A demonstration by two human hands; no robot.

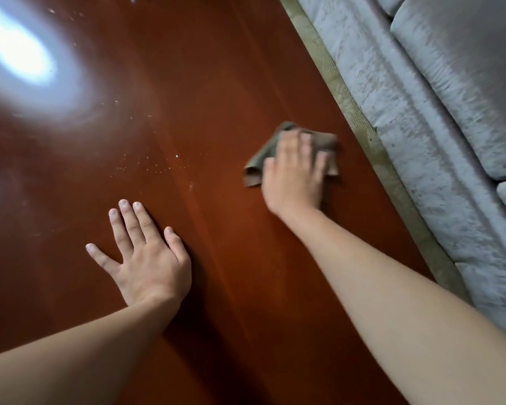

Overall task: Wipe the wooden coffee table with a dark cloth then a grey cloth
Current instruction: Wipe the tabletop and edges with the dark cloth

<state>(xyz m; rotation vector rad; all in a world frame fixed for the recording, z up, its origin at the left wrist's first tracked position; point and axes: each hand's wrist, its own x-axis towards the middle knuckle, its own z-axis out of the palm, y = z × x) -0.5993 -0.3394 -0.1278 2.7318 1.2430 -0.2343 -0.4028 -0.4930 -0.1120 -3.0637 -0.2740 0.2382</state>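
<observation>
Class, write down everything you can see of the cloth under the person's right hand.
The dark brownish-olive cloth is soft, crumpled fabric bunched into loose folds, with one rolled fold sticking out at its left. It lies on the glossy reddish-brown wooden table, near the edge that faces the grey sofa. The right hand rests on top with fingers spread, covering its middle. Its outline is slightly blurred.
</observation>
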